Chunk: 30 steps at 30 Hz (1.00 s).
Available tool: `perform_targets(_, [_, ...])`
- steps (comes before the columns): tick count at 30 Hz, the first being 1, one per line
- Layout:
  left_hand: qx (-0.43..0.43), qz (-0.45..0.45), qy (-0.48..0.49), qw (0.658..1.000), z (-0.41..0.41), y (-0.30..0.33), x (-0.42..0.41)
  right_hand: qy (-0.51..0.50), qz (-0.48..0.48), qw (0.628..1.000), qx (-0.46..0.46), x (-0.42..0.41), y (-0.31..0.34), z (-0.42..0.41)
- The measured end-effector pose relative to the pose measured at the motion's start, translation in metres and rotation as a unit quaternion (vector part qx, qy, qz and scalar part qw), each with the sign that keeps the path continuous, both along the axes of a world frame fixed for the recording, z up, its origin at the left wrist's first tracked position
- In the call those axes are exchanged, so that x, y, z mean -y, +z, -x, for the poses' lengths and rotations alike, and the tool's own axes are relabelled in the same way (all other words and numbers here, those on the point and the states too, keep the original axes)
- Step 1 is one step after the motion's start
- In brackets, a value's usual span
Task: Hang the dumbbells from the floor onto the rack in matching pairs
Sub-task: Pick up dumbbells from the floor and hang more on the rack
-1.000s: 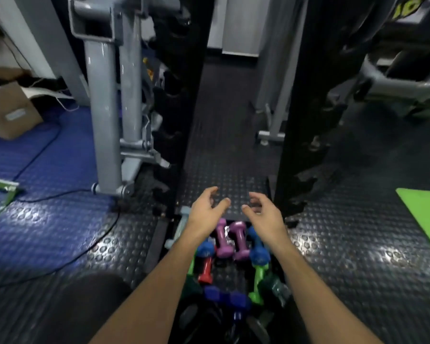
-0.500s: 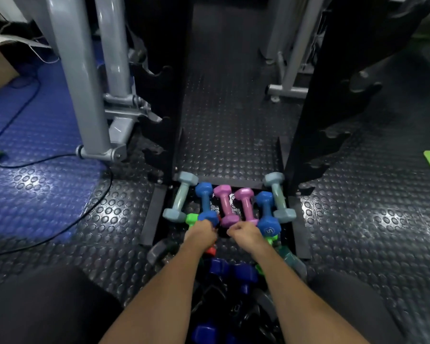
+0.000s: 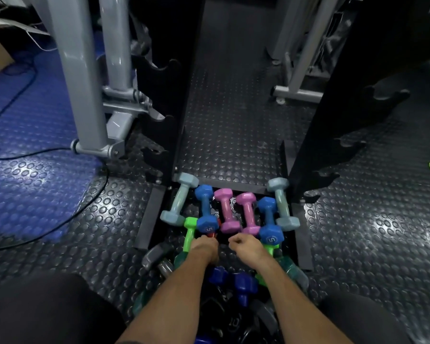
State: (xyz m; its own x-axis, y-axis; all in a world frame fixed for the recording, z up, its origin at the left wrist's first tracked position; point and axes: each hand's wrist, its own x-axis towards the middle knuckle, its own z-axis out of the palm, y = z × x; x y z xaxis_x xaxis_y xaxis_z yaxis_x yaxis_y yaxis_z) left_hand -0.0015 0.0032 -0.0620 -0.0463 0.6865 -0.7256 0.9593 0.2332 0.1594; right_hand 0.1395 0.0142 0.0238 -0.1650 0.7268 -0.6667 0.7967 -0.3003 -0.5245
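Your left hand has dropped onto the red dumbbell and curls round it; your right hand, fist-like, grips something I cannot tell. All dumbbells lie on the floor; the rack holds 0.

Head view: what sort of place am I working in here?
Most likely a gym. Coloured dumbbells, such as the pink pair, lie on studded rubber flooring between the black rack uprights, with a grey exercise machine frame beside them.
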Motion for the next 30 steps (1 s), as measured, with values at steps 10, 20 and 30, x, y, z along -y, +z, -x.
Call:
perform_targets(10, [0.142,-0.067,0.165,0.974,-0.004,0.029,0.002,-0.004,-0.054,0.998,-0.016,0.002,0.020,0.004])
perform_targets(20, [0.292,-0.100,0.337,0.890,0.016,0.106,-0.010,-0.056,-0.068,0.994,-0.061,0.005,0.049,-0.009])
perform_targets(30, [0.272,-0.170,0.253,0.913,0.035,0.181,0.019,-0.090,-0.127,0.983,-0.102,-0.007,0.104,-0.018])
